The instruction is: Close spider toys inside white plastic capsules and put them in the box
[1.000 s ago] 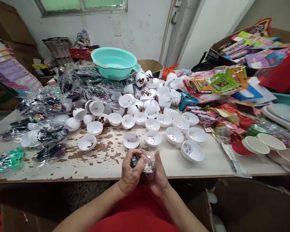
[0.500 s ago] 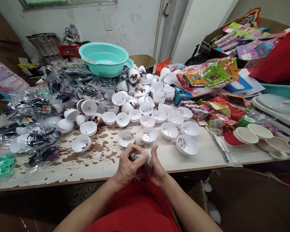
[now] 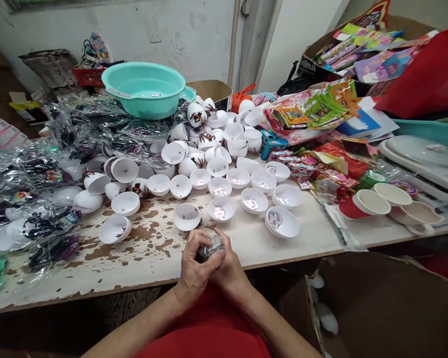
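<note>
A small dark bundle in clear, shiny plastic [image 3: 210, 247] is squeezed between both hands at the table's front edge; its contents I cannot make out. My left hand [image 3: 194, 268] is closed round its near left side, thumb across the front. From the right, my right hand [image 3: 228, 266] wraps it, partly hidden behind the left thumb. Just beyond the hands sit a white half-shell cup [image 3: 187, 222] with a small dark bit inside and another white cup [image 3: 227, 204] holding a pink-and-white packet [image 3: 218, 212]. More such cups stand in rows behind.
Plastic-bagged dark items [image 3: 48, 169] heap up on the left. A turquoise basin [image 3: 144, 107] stands at the back. To the right lie snack packets [image 3: 321, 112], red paper cups [image 3: 353, 209] and a white lid [image 3: 425, 150]. An open carton [image 3: 388, 298] sits below the table's edge.
My right hand, earlier half open with its thumb raised, has closed in around the plastic bundle. The view has shifted a little, so the table's things appear farther left.
</note>
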Motion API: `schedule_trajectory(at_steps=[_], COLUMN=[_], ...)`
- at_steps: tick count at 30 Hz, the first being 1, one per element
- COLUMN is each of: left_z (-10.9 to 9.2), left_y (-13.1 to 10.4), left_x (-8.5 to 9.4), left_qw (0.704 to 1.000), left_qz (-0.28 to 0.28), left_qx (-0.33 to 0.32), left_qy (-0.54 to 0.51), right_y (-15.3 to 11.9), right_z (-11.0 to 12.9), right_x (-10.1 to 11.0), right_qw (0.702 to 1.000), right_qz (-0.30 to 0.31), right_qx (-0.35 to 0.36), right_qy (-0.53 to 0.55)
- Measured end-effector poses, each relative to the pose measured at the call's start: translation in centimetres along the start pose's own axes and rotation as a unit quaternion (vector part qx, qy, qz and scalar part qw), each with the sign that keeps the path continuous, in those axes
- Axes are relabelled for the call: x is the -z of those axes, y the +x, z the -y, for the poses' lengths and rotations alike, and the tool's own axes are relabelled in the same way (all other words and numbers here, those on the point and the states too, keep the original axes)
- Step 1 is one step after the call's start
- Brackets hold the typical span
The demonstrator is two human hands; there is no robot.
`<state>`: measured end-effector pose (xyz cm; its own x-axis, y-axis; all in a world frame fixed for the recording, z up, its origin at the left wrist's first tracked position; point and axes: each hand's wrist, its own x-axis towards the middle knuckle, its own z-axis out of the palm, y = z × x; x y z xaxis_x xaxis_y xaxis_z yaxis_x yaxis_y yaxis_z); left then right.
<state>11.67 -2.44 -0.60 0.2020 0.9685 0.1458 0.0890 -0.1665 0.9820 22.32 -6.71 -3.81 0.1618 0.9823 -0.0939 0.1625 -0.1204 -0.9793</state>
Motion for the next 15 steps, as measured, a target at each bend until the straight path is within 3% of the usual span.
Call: schedule_trajectory(at_steps=[5, 8, 11, 13, 15], left_z=[0.1, -0.1, 0.0, 0.6, 1.7], left_y=[1.8, 2.3, 1.4, 0.7, 0.7], left_x=[0.3, -0.1, -0.8, -1.1, -1.4], left_qw=[0.999, 0.991, 0.958, 0.960, 0.976], left_qz=[0.036, 0.032, 0.064, 0.067, 0.080], left_qx=[0.015, 0.088, 0.203, 0.225, 0.182], left_qy=[-0.004, -0.097, -0.192, -0.151, -0.084], right_y=[0.1, -0.2, -0.4, -0.1, 0.6], right_z=[1.7, 2.0, 1.0, -0.3, -1.8], right_x=[0.5, 1.3, 2.2, 2.7, 3.2], right_qw=[0.998, 0.999, 0.998, 0.995, 0.986], right_qz=[-0.018, -0.013, -0.003, 0.013, 0.040], right_qx=[-0.050, -0.029, -0.022, -0.026, -0.049], right_qy=[-0.032, -0.029, -0.051, -0.094, -0.157])
